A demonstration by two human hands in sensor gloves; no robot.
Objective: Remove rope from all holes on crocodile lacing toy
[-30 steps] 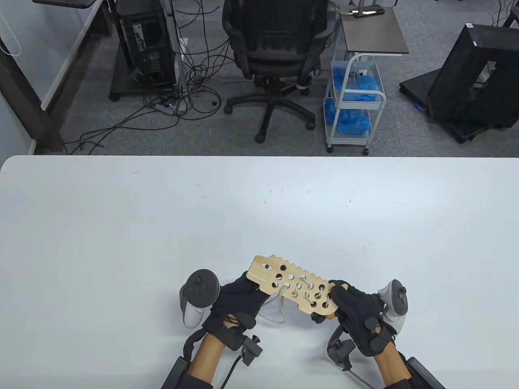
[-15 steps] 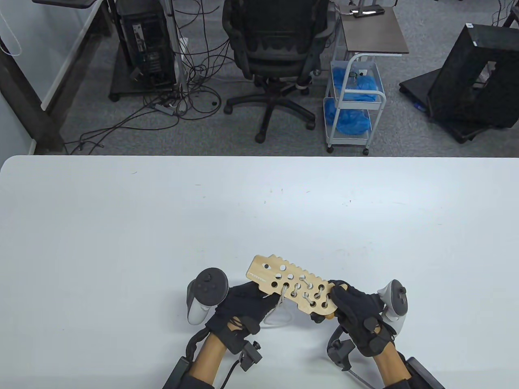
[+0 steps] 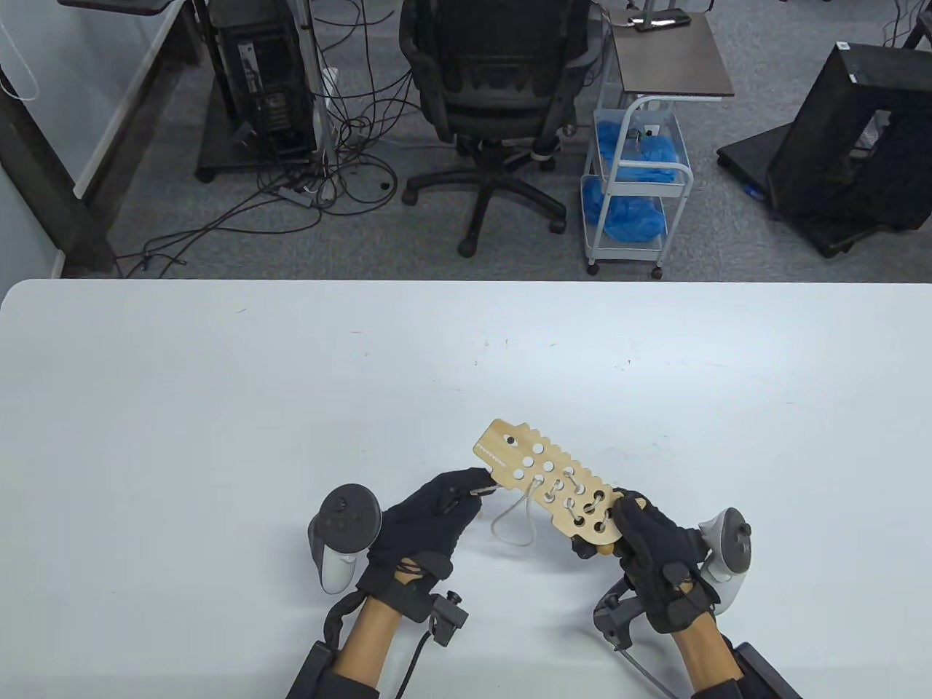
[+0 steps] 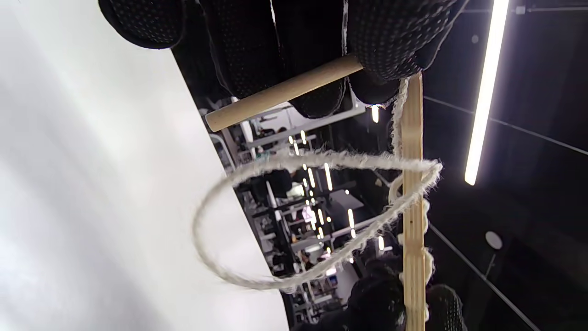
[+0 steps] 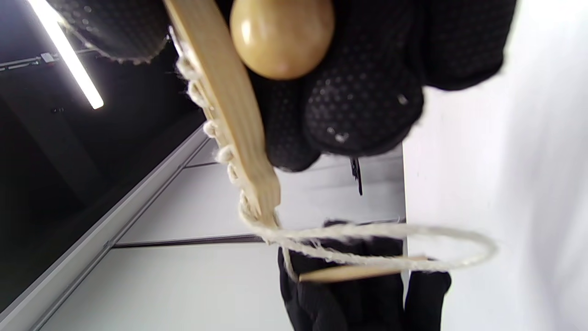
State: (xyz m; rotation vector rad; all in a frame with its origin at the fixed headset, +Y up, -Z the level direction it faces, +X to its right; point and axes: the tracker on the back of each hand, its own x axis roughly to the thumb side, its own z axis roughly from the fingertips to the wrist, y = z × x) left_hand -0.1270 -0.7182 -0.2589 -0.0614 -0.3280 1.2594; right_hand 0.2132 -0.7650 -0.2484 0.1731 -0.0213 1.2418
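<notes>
The wooden crocodile lacing board [image 3: 551,484] is held tilted above the table, its holed face up. My right hand [image 3: 632,530] grips its near right end, fingers curled round the board [image 5: 229,92] and a wooden ball [image 5: 282,37]. Pale rope [image 3: 513,515] is laced through the holes near that end and hangs in a loose loop [image 4: 257,220] off the board's left side. My left hand [image 3: 466,491] pinches the wooden needle [image 4: 282,92] at the rope's free end, just left of the board. The holes toward the board's far end carry no rope.
The white table [image 3: 218,408] stretches wide on all sides of the hands. Beyond its far edge stand an office chair [image 3: 495,95], a wire cart [image 3: 633,182] with blue bags and a computer tower [image 3: 266,73] on the floor.
The board has risen and shifted up and right with my right hand. My left hand has drawn the needle out to the left, leaving a longer loop of rope hanging free.
</notes>
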